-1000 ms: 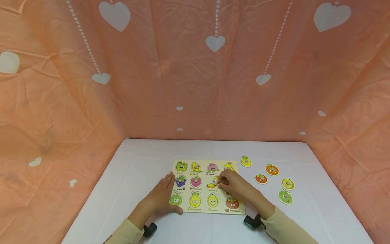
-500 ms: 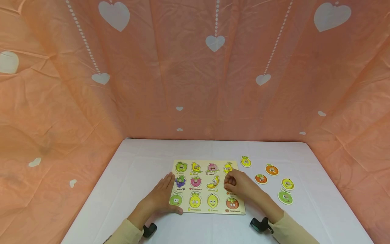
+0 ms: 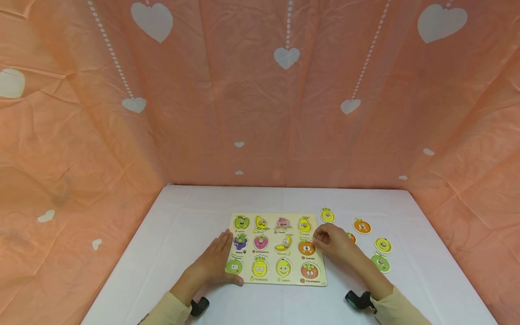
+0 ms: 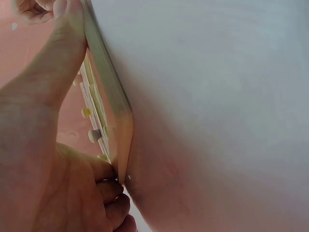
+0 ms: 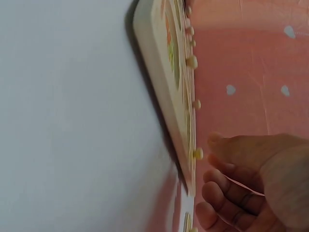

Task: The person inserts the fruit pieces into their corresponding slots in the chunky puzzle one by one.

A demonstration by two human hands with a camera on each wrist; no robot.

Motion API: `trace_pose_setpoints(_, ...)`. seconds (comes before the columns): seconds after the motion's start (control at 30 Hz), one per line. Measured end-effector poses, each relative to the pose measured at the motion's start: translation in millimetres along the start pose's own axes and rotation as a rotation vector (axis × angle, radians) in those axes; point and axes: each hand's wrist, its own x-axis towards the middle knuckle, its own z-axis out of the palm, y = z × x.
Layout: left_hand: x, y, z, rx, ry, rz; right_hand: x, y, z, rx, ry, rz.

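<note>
A wooden fruit puzzle board (image 3: 272, 271) lies flat on the white table. My left hand (image 3: 213, 259) rests at its left side, fingers straight along the edge and thumb at the near corner. In the left wrist view, the thumb and fingers touch the board's rim. My right hand (image 3: 335, 241) hovers over the board's right edge beside the orange picture (image 3: 306, 247), fingers loosely bent. The right wrist view shows nothing between its thumb and fingers. Knobbed pieces such as the banana (image 3: 284, 243) and pear (image 3: 304, 224) sit in the upper two rows.
Loose pieces lie right of the board: a pineapple (image 3: 327, 215), an orange (image 3: 362, 226), a lemon (image 3: 383, 245) and a melon (image 3: 380, 263). A persimmon piece (image 3: 351, 237) is partly hidden behind my right hand. Peach-coloured cloth (image 3: 284, 135) with hearts surrounds the table.
My right hand has moved right from the banana, across the orange picture, to the board's right edge. The pear and orange pictures are uncovered; the persimmon piece is partly covered. My left hand stays put.
</note>
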Motion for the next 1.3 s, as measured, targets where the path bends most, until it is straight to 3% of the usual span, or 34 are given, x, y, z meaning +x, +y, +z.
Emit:
trace_pose_setpoints(0.33,-0.8,-2.1,-0.2,-0.037,0.01,0.028,-6.7,18,-19,-0.018,0.062,0.017)
trace_pose_setpoints(0.73,1.9,-6.5,3.5,0.003,0.004,0.023,-12.1,31,-46,-0.049,0.153,0.006)
trace_pose_setpoints(1.1,-1.5,3.4,-2.1,0.021,-0.014,-0.014,-17.0,49,-63,-0.083,0.16,0.062)
trace_pose_setpoints(1.3,-0.9,2.3,-2.2,0.021,-0.014,0.001,-18.6,59,-70,-0.106,0.173,0.073)
